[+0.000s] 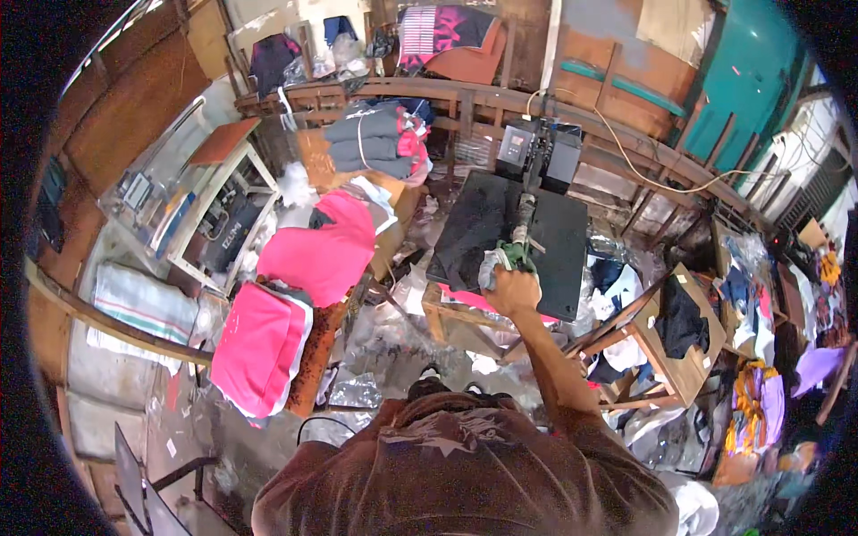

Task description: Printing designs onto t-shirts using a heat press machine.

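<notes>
In the head view my right hand (513, 291) is closed around the handle end of a heat press, where green and whitish cloth (513, 254) is wrapped. The arm reaches forward from the right. Under the hand lies the press's wide black plate (563, 234), with dark fabric (466, 258) on its left part. Pink fabric (469, 299) shows below the plate's front edge, above a wooden stand (436, 320). Behind, the press has a control box (515, 146) with a small display. My left hand is out of view; the dark shirt front fills the lower middle.
To the left, a stack of pink fabric pieces (251, 348) lies on a brown bench (315, 372), with a draped pink piece (328, 251) behind. A tied grey bundle (369, 141) is farther back. Right of the press stands a tilted wooden stool (677, 362). Plastic scraps litter the floor.
</notes>
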Demonstrator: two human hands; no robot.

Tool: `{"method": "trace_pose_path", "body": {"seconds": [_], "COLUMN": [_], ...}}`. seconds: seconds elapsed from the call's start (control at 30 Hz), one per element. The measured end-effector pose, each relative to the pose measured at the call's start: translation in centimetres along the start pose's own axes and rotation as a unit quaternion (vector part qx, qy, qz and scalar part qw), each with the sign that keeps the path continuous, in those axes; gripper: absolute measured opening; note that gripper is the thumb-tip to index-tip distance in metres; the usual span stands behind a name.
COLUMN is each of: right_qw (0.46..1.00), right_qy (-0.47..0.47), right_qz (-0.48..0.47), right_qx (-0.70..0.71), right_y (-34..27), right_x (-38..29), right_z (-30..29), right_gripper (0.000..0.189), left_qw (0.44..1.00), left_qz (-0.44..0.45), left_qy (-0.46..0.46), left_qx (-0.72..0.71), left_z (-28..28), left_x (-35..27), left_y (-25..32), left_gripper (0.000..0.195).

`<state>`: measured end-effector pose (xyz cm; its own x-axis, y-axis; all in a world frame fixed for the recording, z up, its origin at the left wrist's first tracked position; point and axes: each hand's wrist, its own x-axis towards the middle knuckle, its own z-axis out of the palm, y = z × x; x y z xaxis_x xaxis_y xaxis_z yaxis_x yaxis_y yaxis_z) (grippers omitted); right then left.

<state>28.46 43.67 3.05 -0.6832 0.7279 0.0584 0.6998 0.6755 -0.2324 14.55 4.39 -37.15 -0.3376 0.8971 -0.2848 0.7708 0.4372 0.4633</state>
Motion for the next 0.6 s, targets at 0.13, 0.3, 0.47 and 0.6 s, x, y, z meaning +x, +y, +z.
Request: {"method": "trace_pose_path", "body": {"seconds": [0.13,0.3,0.47,0.6], "right_qw": [1.0,1.0,0.999,0.999], "right_qy": [0.007,0.005,0.032,0.03], "right_qz": [-0.016,-0.012,-0.007,-0.008], "right_qx": [-0.008,-0.009,-0.035,-0.034], "right_y": [-0.7,-0.2,-0.8,-1.4], "right_x": [0.1,-0.2,-0.4,-0.1], "right_z": [0.2,-0.2,-0.5,-0.6], "right_gripper": [0.039,0.039,0.04,0.04], "left_qw": [0.998,0.989,0.991,0.974], "left_qz": [-0.004,-0.022,-0.005,-0.225], "left_qy": [-0.009,-0.035,0.064,-0.006], "left_qx": [0.066,0.139,0.116,-0.035], "left_z": [1.7,3.9,3.3,4.0], "left_x": [0.2,0.2,-2.0,-3.6], "left_y": [-0.6,-1.6,-1.5,-0.7], "left_gripper": [0.031,0.028,0.022,0.029]}}
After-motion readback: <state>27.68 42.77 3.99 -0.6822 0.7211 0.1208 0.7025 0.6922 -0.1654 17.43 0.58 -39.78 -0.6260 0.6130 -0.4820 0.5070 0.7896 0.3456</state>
